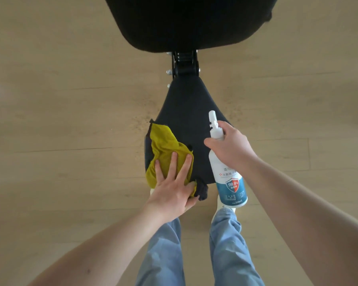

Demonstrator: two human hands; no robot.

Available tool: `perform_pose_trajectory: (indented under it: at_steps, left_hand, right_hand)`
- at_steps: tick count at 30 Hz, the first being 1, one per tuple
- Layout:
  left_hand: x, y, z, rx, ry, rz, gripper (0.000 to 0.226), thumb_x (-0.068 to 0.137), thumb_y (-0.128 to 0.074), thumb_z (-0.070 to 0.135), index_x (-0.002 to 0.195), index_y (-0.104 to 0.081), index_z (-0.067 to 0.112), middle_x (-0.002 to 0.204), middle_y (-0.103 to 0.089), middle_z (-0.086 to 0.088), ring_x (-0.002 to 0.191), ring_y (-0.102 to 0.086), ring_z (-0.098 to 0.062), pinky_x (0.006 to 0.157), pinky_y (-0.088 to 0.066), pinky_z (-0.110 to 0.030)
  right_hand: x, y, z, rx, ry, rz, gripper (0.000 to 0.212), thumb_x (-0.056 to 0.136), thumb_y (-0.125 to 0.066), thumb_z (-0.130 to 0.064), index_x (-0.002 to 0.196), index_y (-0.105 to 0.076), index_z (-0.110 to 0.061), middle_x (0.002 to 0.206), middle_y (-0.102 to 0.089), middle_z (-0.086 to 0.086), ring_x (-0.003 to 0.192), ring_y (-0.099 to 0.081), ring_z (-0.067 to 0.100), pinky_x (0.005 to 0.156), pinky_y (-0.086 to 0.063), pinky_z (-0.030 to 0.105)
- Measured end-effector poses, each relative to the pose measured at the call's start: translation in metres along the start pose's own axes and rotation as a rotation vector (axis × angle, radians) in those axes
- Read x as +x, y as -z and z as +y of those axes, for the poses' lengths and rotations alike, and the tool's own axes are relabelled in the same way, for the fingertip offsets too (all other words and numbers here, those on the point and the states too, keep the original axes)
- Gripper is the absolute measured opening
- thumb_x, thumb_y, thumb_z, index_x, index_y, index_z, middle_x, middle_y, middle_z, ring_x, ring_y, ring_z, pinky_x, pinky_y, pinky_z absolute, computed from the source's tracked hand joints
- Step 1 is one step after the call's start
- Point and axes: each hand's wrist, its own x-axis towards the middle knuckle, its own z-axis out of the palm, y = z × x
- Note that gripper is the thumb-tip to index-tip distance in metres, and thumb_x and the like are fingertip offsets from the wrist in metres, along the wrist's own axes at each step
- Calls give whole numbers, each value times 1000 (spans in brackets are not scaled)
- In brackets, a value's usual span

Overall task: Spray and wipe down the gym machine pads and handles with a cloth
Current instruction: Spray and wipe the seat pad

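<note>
A person in blue jeans [163, 254] stands at the wide near end of a black padded gym seat [186, 104]. A crumpled yellow microfibre cloth [163, 149] overhangs the seat's left edge and could slip off under a sideways wipe. Spray aimed along the narrow far end might drift onto the pale wooden floor [70, 100] and leave it slick. The left hand [172, 193] presses the cloth flat, fingers straight and spread. The right hand [229, 147] wraps around the neck of a white spray bottle with a blue label [227, 180], its nozzle pointing away towards the black back pad [186, 21].
</note>
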Motion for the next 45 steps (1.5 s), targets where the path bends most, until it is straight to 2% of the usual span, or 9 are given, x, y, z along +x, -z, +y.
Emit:
perform_pose_trajectory:
  at_steps: [8,14,18,21,24,29,34,40,45]
  left_hand:
    - [90,31,39,94,-311,-201,50,103,-31,61,116,-66,27,168,15,-8,150,22,-49,111,3,-79]
    - [153,43,53,77,-161,-38,63,102,-21,60,155,-37,29,171,-3,-3,156,3,-39,113,-6,-79]
    - [167,49,58,9,-44,-44,71,96,-11,62,147,-47,29,171,-11,1,157,0,-36,113,-4,-78]
    - [131,36,63,11,-223,-66,74,97,-14,61,151,-48,22,169,-15,5,157,4,-31,120,-2,-69]
    - [78,15,60,-54,-331,-30,61,97,-33,57,126,-69,17,170,-16,4,157,-1,-35,121,-3,-68]
    - [62,8,60,-2,-83,67,40,98,-40,57,105,-64,25,169,-14,-17,151,-16,-51,113,-11,-78]
    - [109,25,33,-35,186,77,57,101,-20,64,153,-24,42,172,4,-7,157,6,-37,116,0,-76]
    - [171,47,-13,-82,313,110,59,102,-18,63,158,-13,45,172,3,-5,156,12,-37,116,-2,-76]
    - [207,61,-41,-64,320,126,64,106,-17,58,163,-12,32,172,0,-8,156,9,-38,122,-1,-66]
  right_hand:
    - [-3,41,41,31,-56,96,24,88,-65,-31,110,-58,-37,86,-66,-8,73,-62,13,55,-42,26]
    - [-6,65,69,18,-113,162,41,88,-65,-34,127,-57,-41,89,-67,-9,73,-62,10,54,-41,25]
    - [-12,67,73,46,-117,159,34,86,-66,-30,118,-58,-38,85,-67,-8,70,-63,11,52,-41,24]
    - [-14,67,72,60,-116,154,41,87,-66,-33,127,-57,-36,86,-65,-10,70,-60,8,52,-39,24]
    - [-12,63,65,69,-102,143,45,88,-65,-32,132,-55,-37,87,-64,-10,71,-61,8,52,-40,24]
    - [-4,57,57,48,-78,117,46,91,-63,-33,135,-52,-40,90,-65,-9,74,-63,12,54,-43,25]
    - [9,49,56,50,-106,122,52,90,-63,-34,140,-50,-41,95,-66,-10,77,-63,11,54,-43,26]
    - [27,44,49,-11,-114,119,54,89,-63,-33,141,-50,-44,92,-63,-13,77,-60,8,56,-43,26]
    - [29,46,45,-28,-104,124,58,91,-64,-33,145,-47,-43,97,-65,-10,79,-61,9,58,-45,27]
